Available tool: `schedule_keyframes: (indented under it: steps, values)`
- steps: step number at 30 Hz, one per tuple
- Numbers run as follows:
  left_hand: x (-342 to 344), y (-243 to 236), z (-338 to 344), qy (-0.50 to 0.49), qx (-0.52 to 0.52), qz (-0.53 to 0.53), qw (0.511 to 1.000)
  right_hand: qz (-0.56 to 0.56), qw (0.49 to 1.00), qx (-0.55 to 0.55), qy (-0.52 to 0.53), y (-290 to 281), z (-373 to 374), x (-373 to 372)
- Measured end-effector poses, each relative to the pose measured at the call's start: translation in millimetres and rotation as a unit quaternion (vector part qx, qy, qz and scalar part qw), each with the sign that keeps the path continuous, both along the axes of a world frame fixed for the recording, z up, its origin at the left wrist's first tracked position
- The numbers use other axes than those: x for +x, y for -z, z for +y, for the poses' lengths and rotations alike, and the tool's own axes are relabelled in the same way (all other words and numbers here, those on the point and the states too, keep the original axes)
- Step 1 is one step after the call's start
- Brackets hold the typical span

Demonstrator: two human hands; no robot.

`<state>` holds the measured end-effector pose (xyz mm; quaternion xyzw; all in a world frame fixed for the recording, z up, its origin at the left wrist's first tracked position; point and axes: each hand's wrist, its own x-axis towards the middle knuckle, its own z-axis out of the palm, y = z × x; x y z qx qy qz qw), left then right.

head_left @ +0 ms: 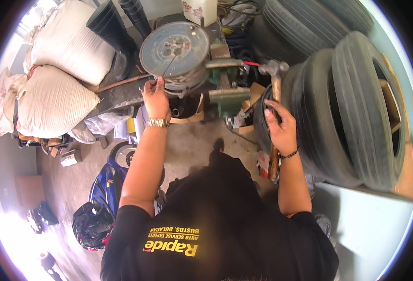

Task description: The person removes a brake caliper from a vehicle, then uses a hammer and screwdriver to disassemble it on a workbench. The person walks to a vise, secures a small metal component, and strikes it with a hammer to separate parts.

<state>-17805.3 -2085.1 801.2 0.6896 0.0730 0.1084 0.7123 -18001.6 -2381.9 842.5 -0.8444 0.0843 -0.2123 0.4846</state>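
My left hand (pixel 156 99), with a metal watch at the wrist, is closed in a pinch at the near edge of a large round reel (pixel 157 44). From its fingertips a thin dark rod (pixel 171 65) slants up across the reel's grey top; whether it is a nail or a wire I cannot tell. My right hand (pixel 282 125), with a dark bead bracelet, is closed around the wooden handle of a hammer (pixel 275 89). The hammer stands head up, its metal head beside the tyres. Between my hands, farther off, is a green bench vise (pixel 227 100).
Several big tyres (pixel 316 110) stand along the right. Full white sacks (pixel 56 98) and black rubber boots (pixel 117 42) are at the left, near the dark workbench (pixel 122 96). A white jug (pixel 200 11) sits behind the reel. A blue motorcycle (pixel 105 182) stands low at the left.
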Motion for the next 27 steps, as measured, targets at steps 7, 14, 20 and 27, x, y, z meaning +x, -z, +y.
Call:
schedule_keyframes:
  steps: [7,14,20,27]
  values:
    - [102.6,51.8,-43.9,-0.190,0.040,-0.032,0.980,0.043,0.996,0.075,0.035,23.7,-50.7,67.4]
    - [151.4,55.6,-12.6,-0.204,0.069,-0.022,0.976,0.060,0.997,0.032,0.026,19.8,-57.2,122.0]
    - [235.6,39.1,-2.2,-0.151,0.138,-0.075,0.976,0.042,0.992,0.108,0.043,3.2,-28.5,128.9]
    - [313.5,45.3,8.8,-0.033,0.264,-0.100,0.959,0.042,0.987,0.090,0.127,6.0,10.1,107.2]
